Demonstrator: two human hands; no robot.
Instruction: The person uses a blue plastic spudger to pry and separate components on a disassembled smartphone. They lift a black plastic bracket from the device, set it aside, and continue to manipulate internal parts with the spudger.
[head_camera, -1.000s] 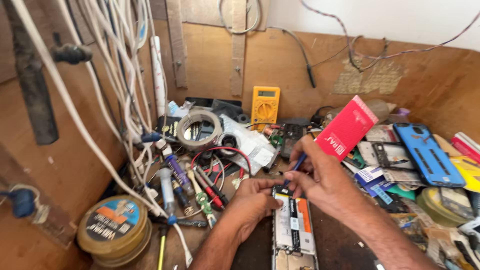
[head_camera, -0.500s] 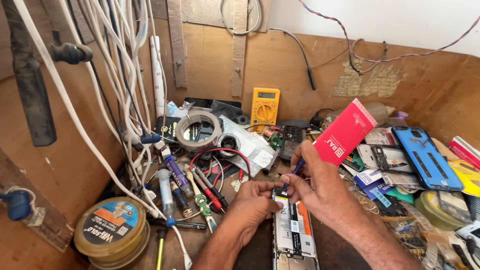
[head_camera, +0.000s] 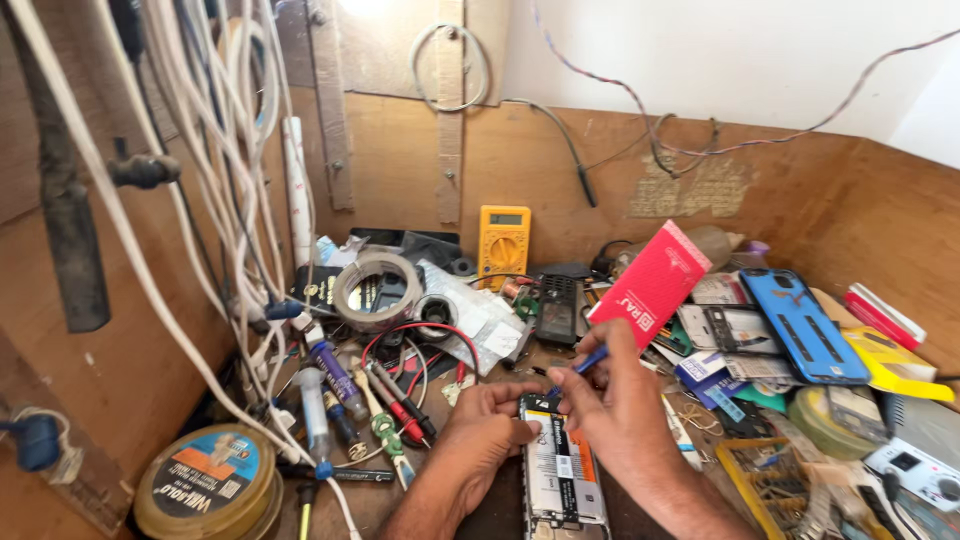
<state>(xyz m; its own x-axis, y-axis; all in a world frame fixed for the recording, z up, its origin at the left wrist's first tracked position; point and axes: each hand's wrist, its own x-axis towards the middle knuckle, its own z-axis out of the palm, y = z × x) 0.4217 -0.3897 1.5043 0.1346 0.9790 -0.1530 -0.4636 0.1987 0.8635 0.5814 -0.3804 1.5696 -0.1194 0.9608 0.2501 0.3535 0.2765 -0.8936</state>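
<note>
Fingers (head_camera: 585, 375) of the right hand (head_camera: 625, 420) pinch a thin blue-handled tool (head_camera: 590, 358), its tip pointing down at the top edge of an opened phone (head_camera: 560, 470) that lies back-up on the desk (head_camera: 500, 500) between both hands. The left hand (head_camera: 480, 435) rests just beside the phone's upper left corner, its fingers (head_camera: 515, 392) curled and touching the top of the phone; whether they truly grip it I cannot tell. The phone shows its silver battery and bare inner parts, and its lower end runs out of the picture at the bottom.

Around the hands the desk is crowded. A red box (head_camera: 655, 285) leans just behind the right hand. A blue phone case (head_camera: 805, 325) lies to the right of it, with a yellow packet (head_camera: 895, 365) beyond. A yellow meter (head_camera: 503, 243) stands upright against the wooden back wall, and its red and black probes (head_camera: 400, 400) lie near the left hand. A roll of tape (head_camera: 375, 290) sits left of the meter. A round tin (head_camera: 205, 485) with a blue and orange label stands at the lower left, well apart from the phone. White cables (head_camera: 200, 200) hang down the left wall
</note>
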